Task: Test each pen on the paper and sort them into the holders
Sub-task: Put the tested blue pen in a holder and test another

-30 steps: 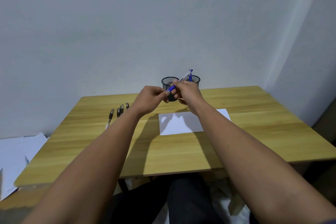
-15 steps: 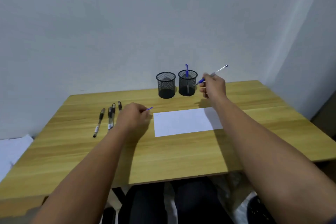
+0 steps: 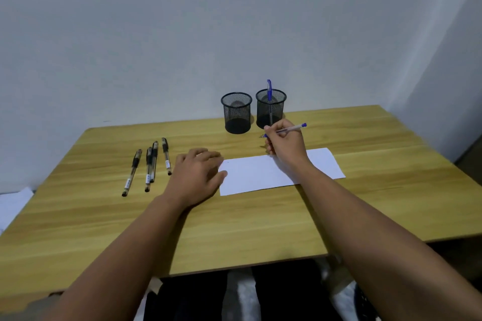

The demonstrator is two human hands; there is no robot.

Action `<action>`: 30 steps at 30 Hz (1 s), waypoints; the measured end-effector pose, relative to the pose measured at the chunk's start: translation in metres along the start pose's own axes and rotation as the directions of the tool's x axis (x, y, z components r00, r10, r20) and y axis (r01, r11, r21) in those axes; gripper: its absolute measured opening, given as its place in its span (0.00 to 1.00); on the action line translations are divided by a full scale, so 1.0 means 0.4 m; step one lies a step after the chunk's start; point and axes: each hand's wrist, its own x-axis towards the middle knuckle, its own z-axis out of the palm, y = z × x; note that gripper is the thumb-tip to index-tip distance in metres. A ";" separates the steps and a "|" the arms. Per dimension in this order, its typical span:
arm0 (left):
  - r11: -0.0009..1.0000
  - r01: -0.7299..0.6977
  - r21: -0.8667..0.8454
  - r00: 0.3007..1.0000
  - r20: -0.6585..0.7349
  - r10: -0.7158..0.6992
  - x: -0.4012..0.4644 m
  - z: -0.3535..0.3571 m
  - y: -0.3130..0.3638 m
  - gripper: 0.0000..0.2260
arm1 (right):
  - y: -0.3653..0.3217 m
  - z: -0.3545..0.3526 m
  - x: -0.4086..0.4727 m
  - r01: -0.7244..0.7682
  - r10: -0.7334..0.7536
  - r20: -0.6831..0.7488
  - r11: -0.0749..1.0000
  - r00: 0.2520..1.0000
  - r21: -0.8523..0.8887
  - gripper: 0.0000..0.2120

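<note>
Four black pens (image 3: 150, 164) lie untested in a loose row at your ten o'clock on the wooden desk (image 3: 260, 221), and one blue pen (image 3: 269, 101) already stands in the right holder (image 3: 271, 108) at twelve o'clock. The left holder (image 3: 236, 116), just beside it, looks empty. A second ago your two hands were together up in front of the holders, pulling the cap off a blue pen; half a second ago the left had dropped toward the desk with a small blue piece pinched in its fingertips. Now your left hand (image 3: 199, 177) lies knuckles-up at the paper's nine o'clock edge, fingers loosely curved and touching that edge. Whether the cap is under them you cannot tell from here.

Your right hand (image 3: 285, 142) has come down from beside the right holder to the far edge of the paper (image 3: 273, 172). Its fingers are curled round the uncapped pen (image 3: 285, 130) in a writing grip, the nib pointing toward nine o'clock and the blue end toward three. The nib looks to be just past the sheet's far edge, not yet on it.

So uncapping is done and the test stroke comes next. Bring the nib back toward six o'clock onto the sheet while the left hand steadies it.
</note>
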 end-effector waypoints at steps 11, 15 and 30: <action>0.995 0.097 -0.029 0.995 0.032 -0.096 -0.021 0.018 -0.007 0.27 | 0.033 0.030 0.004 0.073 -0.072 0.009 0.976 0.997 -0.207 0.05; 0.993 0.109 -0.044 0.993 0.042 -0.107 -0.019 0.018 -0.008 0.27 | 0.013 0.103 -0.016 0.043 -0.032 0.081 0.990 0.996 -0.134 0.10; 0.995 0.094 -0.039 0.989 0.115 -0.089 -0.040 0.003 -0.005 0.29 | 0.067 0.109 -0.048 0.074 -0.033 0.177 0.969 0.984 -0.235 0.22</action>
